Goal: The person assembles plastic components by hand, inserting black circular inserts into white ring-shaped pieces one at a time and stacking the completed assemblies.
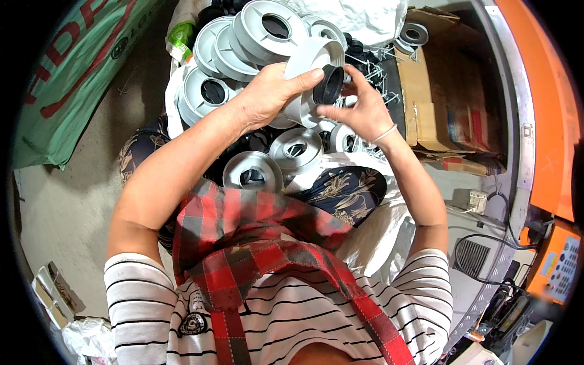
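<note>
A round grey plastic flanged part (298,109) is tilted on its side in front of me, above a pile of similar parts. My left hand (277,91) is closed on its rim, thumb across the near face. From its centre sticks a black ribbed rubber sleeve (329,85). My right hand (365,109) curls around the sleeve's right side, fingers bent and thumb below; the thumb is slightly blurred. Stacked grey flanged parts (258,36) with dark centres lie beyond my left hand. Nearer my lap are smaller grey rings (252,172).
Small black pieces with thin white stems (380,76) lie beside my right hand. An open cardboard box (447,91) stands at the right, near an orange machine (547,91) with a control panel and black cables. A green sack (73,79) stands at the left. White plastic sheeting (359,21) lies at the back.
</note>
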`<state>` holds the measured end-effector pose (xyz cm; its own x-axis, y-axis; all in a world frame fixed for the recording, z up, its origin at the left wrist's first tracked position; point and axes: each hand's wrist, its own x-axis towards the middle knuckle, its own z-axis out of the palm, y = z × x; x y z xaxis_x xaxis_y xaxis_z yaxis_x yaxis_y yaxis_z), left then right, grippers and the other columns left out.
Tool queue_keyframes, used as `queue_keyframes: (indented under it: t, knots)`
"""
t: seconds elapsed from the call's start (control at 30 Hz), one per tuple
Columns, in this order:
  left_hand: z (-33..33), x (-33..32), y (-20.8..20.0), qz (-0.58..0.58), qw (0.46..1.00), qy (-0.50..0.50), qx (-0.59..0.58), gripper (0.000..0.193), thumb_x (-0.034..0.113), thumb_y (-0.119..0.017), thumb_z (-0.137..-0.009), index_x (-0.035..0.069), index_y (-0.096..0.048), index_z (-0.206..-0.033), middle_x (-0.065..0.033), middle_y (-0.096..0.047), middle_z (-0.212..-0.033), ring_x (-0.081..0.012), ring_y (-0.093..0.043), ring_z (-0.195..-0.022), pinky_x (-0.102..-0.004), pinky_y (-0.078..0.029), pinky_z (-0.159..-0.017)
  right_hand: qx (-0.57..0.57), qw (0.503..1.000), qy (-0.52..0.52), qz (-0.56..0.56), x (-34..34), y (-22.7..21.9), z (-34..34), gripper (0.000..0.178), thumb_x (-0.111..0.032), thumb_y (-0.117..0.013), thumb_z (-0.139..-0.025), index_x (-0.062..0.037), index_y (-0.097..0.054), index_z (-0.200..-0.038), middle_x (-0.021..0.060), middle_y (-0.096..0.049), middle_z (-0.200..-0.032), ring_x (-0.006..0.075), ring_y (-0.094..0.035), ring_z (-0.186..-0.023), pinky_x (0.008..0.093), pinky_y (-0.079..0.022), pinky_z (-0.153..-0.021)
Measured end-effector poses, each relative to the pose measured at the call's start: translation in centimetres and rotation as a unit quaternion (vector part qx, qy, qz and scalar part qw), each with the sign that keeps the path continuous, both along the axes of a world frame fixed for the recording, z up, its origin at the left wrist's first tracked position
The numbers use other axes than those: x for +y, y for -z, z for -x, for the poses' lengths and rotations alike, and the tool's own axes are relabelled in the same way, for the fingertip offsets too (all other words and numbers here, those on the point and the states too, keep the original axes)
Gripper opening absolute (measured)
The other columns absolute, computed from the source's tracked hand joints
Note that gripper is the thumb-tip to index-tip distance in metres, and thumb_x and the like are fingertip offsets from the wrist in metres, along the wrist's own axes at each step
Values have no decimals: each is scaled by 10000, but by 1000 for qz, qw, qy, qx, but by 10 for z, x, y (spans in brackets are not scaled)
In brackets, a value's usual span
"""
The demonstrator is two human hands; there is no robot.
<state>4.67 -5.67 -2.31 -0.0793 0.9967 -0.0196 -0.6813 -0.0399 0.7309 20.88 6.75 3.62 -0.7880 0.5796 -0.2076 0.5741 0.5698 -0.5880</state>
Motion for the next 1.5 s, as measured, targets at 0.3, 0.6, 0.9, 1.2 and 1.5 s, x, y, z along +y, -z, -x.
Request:
queue_keyframes:
  t: [0.3,0.6,0.9,1.2,1.5]
  knots:
    - [-8,-4,11,-27,999,4,42,431,319,-600,-889,-13,-534,-1155,-71,-612,-1008,-126,-594,-873,-258,-493,-759,75,973,128,179,-13,25,4,727,-293,-777,-706,31,-389,-1229,183,-646,-888,270,-673,-716,333,-563,-615]
    - [58,-2,11,54,830,-400,386,568,250,-658,-805,54,-471,-1304,-157,-473,-1326,-260,-437,-1239,-363,-369,-999,264,942,156,136,49,-11,41,441,-347,-718,-767,18,-607,-989,-10,-550,-635,18,-449,-456,150,-363,-445]
    - [205,34,175,370,860,-304,174,992,558,-637,-723,-100,-263,-1366,-263,-320,-1404,-344,-341,-1299,-430,-322,-1025,174,983,7,-64,76,84,149,817,-556,-654,-720,-3,-473,-1293,286,-412,-1330,336,-378,-1281,349,-292,-1050]
    - [182,56,156,351,912,-193,81,418,340,-660,-729,33,-630,-1012,-119,-643,-916,-236,-615,-745,-355,-478,-642,316,939,122,57,87,121,96,640,-399,-599,-855,31,-442,-1303,209,-438,-1341,282,-401,-1263,327,-278,-1055]
    - [166,67,147,326,894,-304,42,627,409,-649,-740,40,-514,-1230,-185,-554,-1187,-286,-546,-1066,-445,-435,-885,331,919,208,52,75,131,87,697,-450,-634,-815,-14,-442,-1323,239,-383,-1370,315,-358,-1290,348,-270,-1061]
